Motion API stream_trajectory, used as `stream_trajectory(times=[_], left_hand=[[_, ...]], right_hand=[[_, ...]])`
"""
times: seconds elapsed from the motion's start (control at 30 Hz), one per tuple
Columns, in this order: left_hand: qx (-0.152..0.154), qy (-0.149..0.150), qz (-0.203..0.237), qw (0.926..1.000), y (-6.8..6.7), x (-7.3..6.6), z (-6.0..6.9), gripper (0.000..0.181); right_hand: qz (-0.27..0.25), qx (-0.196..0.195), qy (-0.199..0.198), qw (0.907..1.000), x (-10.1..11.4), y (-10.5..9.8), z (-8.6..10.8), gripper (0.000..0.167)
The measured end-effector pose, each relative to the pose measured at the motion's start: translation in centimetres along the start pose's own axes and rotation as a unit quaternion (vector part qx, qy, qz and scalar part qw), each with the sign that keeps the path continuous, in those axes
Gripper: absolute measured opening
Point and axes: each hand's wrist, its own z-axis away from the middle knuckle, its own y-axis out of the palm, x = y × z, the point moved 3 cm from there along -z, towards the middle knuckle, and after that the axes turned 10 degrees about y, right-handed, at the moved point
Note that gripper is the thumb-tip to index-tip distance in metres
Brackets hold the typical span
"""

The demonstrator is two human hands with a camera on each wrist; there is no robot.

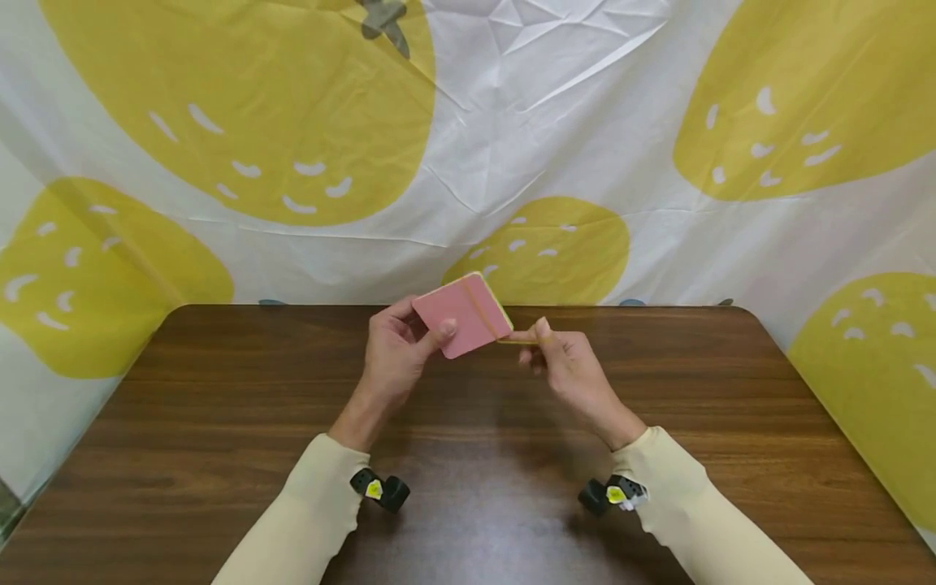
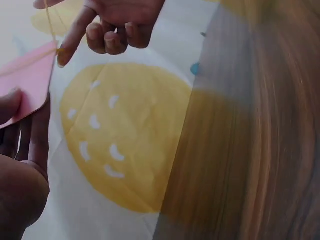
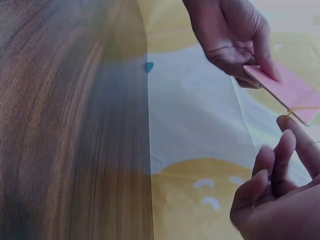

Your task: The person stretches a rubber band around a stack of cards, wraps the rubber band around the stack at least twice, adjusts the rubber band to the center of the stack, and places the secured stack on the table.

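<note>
The booklet (image 1: 446, 325) in my left hand (image 1: 391, 349) is plain pink, with a yellow-green edge (image 1: 499, 301) on the side nearer my right hand (image 1: 574, 370). The band (image 1: 480, 305) across it looks orange against the pink and yellow close to my right fingers. My left sleeve (image 1: 310, 500) and right sleeve (image 1: 691, 504) are plain pale cream; the wrist cameras (image 1: 396, 494) below my hands are black, each with a bright yellow patch (image 1: 374, 489). Under my hands the table (image 1: 461, 431) is dark brown, streaked with wood grain. Beyond them, the white cloth (image 1: 541, 154) carries rounded yellow shapes (image 1: 278, 97) flecked with white dashes, a grey-green mark (image 1: 383, 20) topping one beyond my left hand.
</note>
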Motion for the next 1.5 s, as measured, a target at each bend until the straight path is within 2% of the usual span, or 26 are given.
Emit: stream_trajectory(times=[0.07, 0.17, 0.23, 0.3, 0.43, 0.57, 0.8, 0.9, 1.07, 1.23, 1.5], left_hand=[[0.047, 0.015, -0.041, 0.9980, 0.1, -0.3, 0.1, 0.020], [0.106, 0.024, -0.080, 0.9909, 0.5, -0.5, 0.2, 0.018], [0.132, 0.025, -0.099, 0.9860, 0.8, -0.6, 0.3, 0.017], [0.145, 0.024, -0.113, 0.9826, 1.0, -0.8, 0.3, 0.017], [0.159, 0.020, -0.123, 0.9794, 1.3, -1.0, 0.3, 0.016], [0.180, 0.022, -0.125, 0.9754, 1.4, -0.9, 0.4, 0.017], [0.214, 0.050, -0.150, 0.9639, 1.5, -1.0, 0.5, 0.015], [0.222, 0.060, -0.163, 0.9595, 1.5, -1.1, 0.6, 0.014], [0.226, 0.070, -0.173, 0.9560, 1.4, -1.3, 0.8, 0.013], [0.228, 0.081, -0.178, 0.9538, 1.5, -1.5, 0.8, 0.014], [0.238, 0.102, -0.187, 0.9477, 1.6, -1.7, 0.8, 0.014]], right_hand=[[-0.006, -0.008, 0.010, 0.9999, -0.1, -0.1, -0.1, 0.066], [-0.009, -0.004, 0.007, 0.9999, -0.2, -0.2, -0.2, 0.059], [0.002, -0.001, 0.004, 1.0000, -0.3, -0.3, -0.3, 0.054], [0.019, 0.001, 0.007, 0.9998, -0.4, -0.4, -0.3, 0.050], [0.043, 0.001, 0.017, 0.9989, -0.6, -0.4, -0.4, 0.050], [0.046, 0.011, 0.015, 0.9988, -0.6, -0.5, -0.5, 0.053], [0.081, 0.036, 0.008, 0.9960, 0.0, -0.7, -0.9, 0.051], [0.087, 0.050, 0.019, 0.9948, 0.0, -0.7, -0.9, 0.050], [0.062, 0.058, 0.040, 0.9955, 0.0, -0.9, -0.9, 0.045], [0.039, 0.069, 0.045, 0.9959, 0.3, -0.9, -0.9, 0.044], [0.020, 0.107, 0.085, 0.9904, 0.6, -1.4, -1.0, 0.042]])
